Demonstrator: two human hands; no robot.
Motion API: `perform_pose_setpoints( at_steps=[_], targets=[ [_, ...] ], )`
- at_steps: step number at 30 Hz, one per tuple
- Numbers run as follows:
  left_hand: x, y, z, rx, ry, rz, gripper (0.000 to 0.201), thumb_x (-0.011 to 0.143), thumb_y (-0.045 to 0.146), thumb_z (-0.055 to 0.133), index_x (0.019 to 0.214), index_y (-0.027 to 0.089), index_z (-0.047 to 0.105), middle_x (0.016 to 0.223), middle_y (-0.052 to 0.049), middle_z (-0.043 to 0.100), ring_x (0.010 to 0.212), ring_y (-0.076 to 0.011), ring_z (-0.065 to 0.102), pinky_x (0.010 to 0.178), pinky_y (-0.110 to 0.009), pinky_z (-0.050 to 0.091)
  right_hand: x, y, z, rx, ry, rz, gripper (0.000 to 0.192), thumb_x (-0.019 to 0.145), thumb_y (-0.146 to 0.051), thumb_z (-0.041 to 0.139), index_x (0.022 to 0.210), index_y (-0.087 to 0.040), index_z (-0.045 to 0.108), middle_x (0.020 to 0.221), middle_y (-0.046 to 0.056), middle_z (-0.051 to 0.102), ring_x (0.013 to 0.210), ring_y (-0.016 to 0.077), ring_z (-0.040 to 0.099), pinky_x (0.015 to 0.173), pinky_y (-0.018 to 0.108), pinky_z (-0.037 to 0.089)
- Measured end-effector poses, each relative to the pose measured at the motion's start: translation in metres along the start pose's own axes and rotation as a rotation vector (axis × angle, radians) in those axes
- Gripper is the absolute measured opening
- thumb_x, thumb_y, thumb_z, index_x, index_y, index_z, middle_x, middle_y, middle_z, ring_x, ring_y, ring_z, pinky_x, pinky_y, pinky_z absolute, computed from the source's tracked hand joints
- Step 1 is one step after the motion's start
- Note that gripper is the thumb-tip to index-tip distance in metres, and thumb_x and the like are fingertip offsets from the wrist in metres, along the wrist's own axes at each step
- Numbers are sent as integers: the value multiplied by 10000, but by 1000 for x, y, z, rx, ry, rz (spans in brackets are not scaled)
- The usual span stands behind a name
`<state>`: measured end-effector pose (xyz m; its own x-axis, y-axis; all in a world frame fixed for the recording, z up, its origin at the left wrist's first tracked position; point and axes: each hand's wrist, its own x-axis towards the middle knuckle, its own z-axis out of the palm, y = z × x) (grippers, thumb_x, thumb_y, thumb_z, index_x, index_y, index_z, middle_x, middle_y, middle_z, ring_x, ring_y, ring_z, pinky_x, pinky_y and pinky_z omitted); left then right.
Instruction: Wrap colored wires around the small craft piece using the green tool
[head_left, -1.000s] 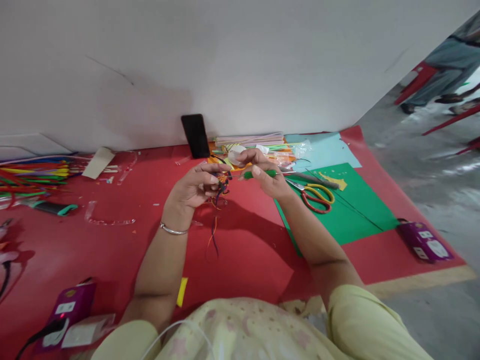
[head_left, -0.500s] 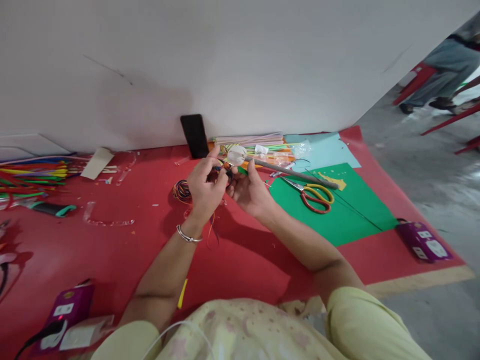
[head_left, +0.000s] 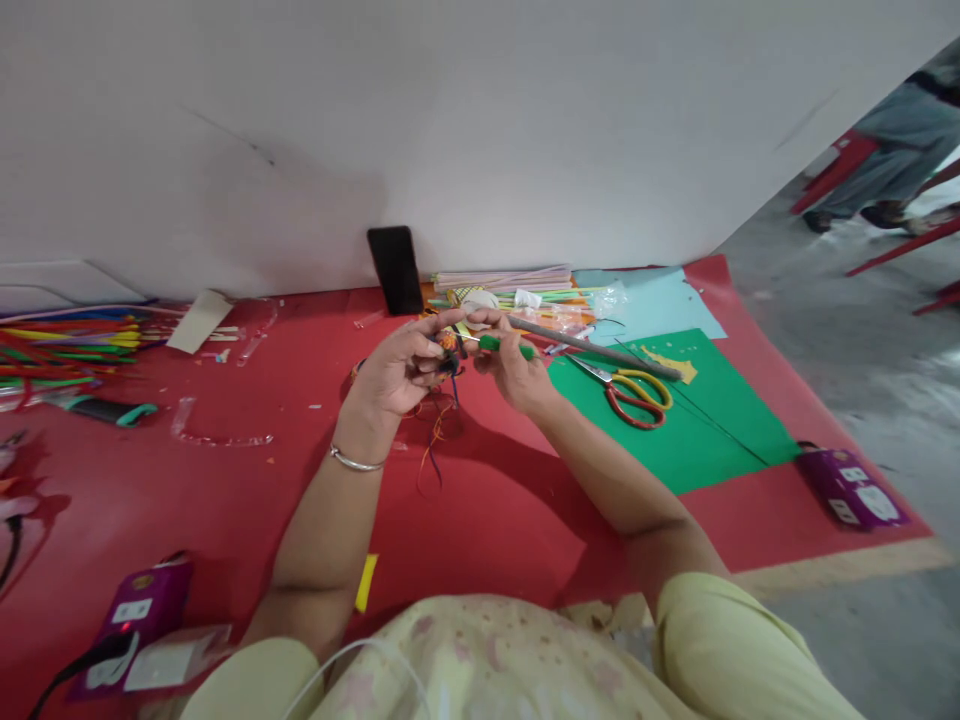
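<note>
Orange and dark, the thread [head_left: 448, 342] is bunched, loose strands [head_left: 436, 435] hanging; we hold it above the red counter [head_left: 495, 540]. Left hand [head_left: 394, 370]: grip pinching the thread. Right hand [head_left: 519, 372]: grip around a green tool [head_left: 490, 343], pointing at it.

One head-worn view, close range: looks from above and behind the grip, forward and down. Left hand [head_left: 390, 372] and right hand [head_left: 519, 378] sit near mid-frame. Wearer's shirt [head_left: 525, 655] is nearest, below the grip; red tabletop [head_left: 495, 520] spreads around it, pale wall [head_left: 525, 130] beyond, floor [head_left: 825, 330] well off right.
</note>
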<state>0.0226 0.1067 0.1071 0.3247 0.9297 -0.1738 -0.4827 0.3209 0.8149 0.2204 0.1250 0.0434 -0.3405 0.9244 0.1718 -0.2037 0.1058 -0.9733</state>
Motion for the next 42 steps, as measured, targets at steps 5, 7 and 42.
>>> perform_pose_setpoints(
  at_steps=[5, 7, 42],
  targets=[
    [-2, 3, -3, 21, -2, -7, 521, 597, 122, 756, 1108, 129, 855, 618, 53, 537, 452, -33, 250, 406, -190, 140, 4, -19, -20, -273, -20, -409, 715, 961, -904, 619, 847, -235, 845, 1241, 132, 675, 1010, 243, 637, 861, 412, 614],
    [-4, 4, -2, 17, 5, 0, 529, 593, 124, 758, 1113, 126, 852, 641, 44, 570, 457, -31, 263, 405, -184, 142, 3, -25, -23, -362, -46, -479, 688, 999, -870, 597, 920, -245, 873, 1283, 128, 655, 1044, 247, 640, 930, 445, 626],
    [4, -26, 6, 695, 376, 646, 521, 753, 145, 812, 1263, 233, 879, 881, 7, 746, 734, -127, 611, 645, -239, 492, -3, -32, 24, 477, 141, 347, 566, 927, -806, 756, 933, -245, 681, 855, 21, 746, 828, 173, 687, 551, 224, 424]
  ],
)
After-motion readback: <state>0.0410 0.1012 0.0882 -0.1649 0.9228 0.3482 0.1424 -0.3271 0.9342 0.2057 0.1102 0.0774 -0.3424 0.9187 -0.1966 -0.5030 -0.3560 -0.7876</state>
